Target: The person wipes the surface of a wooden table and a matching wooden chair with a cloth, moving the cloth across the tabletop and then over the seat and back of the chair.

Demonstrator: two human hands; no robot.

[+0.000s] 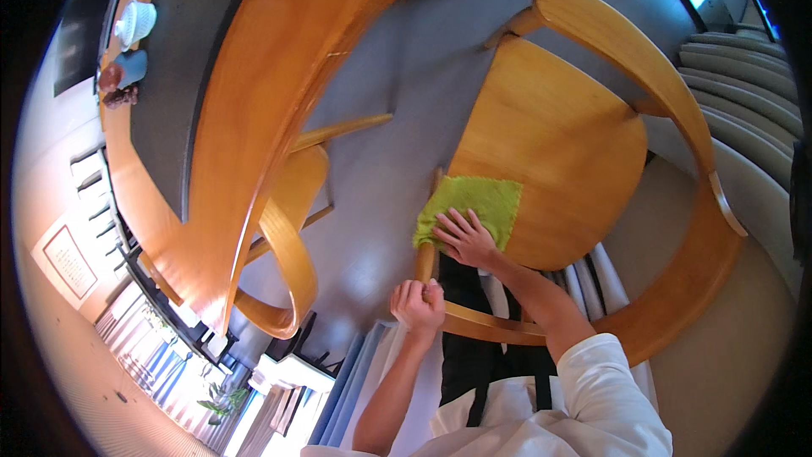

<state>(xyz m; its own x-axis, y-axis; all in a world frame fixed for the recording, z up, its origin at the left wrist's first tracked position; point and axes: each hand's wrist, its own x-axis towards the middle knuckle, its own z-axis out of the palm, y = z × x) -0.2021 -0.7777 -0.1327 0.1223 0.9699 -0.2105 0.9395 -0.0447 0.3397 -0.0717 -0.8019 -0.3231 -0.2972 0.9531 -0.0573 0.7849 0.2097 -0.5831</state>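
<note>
A green cloth [485, 200] lies spread over the near left corner of a wooden chair's seat [549, 139]. My right hand [468, 240] rests on the cloth with its fingers apart, palm down. My left hand [419, 306] is closed around the end of the chair's curved wooden armrest [488, 325], just below the cloth. The chair's backrest [634, 57] curves around the far and right side of the seat.
A curved wooden table [254, 95] with a dark inset runs along the left, holding a white lidded bowl [136, 22] and a blue cup [132, 68]. Another wooden chair [285, 254] stands partly under it. Pleated curtains [742, 82] hang at the right.
</note>
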